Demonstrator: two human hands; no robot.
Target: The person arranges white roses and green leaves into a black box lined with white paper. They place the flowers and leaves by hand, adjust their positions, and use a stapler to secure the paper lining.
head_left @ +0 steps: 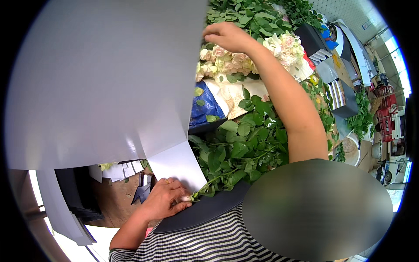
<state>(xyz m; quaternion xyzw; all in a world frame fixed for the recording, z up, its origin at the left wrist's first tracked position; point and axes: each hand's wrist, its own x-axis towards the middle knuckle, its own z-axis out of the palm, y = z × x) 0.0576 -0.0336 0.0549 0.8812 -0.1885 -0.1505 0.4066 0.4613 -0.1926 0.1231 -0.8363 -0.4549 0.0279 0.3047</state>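
Note:
My left hand (pixel 170 198) is closed on a pale rose bud (pixel 186 199) with a green stem, over a white card flap (pixel 172 161) above a dark curved mat (pixel 203 212). Leafy rose stems (pixel 240 148) lie to its right. My right hand (pixel 222 35) reaches far forward, its fingers curled at the edge of a large grey sheet (pixel 96 83) that fills the upper left. Cream and blush roses (pixel 238 61) lie just below that hand, with more foliage (pixel 253 13) behind them.
A blue plastic sheet (pixel 205 105) and paper lie among the flowers. Dark boxes (pixel 342 98), a white bucket (pixel 351 148) and red machinery (pixel 386 118) stand at the right. Stacked boards (pixel 74 192) and paper scraps (pixel 115 172) are at lower left. A blurred oval covers the lower right.

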